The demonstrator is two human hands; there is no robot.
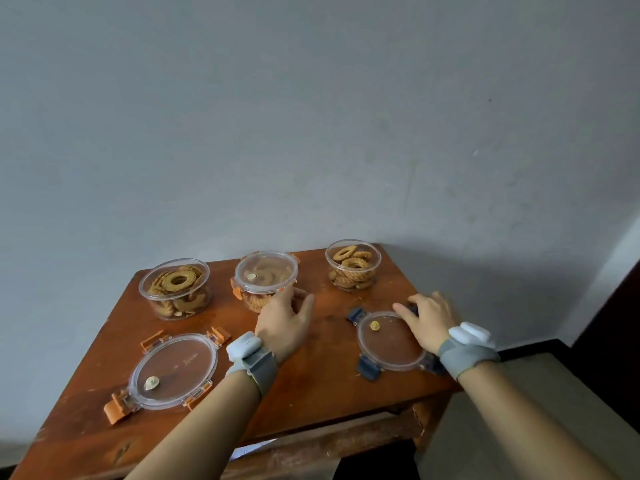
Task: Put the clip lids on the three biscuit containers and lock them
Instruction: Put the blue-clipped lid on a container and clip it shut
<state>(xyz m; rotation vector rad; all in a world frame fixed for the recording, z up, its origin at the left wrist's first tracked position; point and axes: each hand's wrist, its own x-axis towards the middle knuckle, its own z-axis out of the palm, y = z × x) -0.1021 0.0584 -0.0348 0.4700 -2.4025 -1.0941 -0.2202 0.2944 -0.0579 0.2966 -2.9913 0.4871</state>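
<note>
Head view: three round clear plastic containers of ring-shaped biscuits stand on a worn reddish wooden surface (322,386) against a plain grey wall. Left hand (282,322) fingers curl loosely against the lidded middle container (265,278). Right hand (429,320) fingers rest spread on the blue-clipped lid (389,344). An orange-clipped lid (171,372) lies left of both hands.

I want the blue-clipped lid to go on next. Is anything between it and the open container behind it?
Nothing visible: bare table lies between the blue-clipped lid, under the right hand, and the open right container.
</note>
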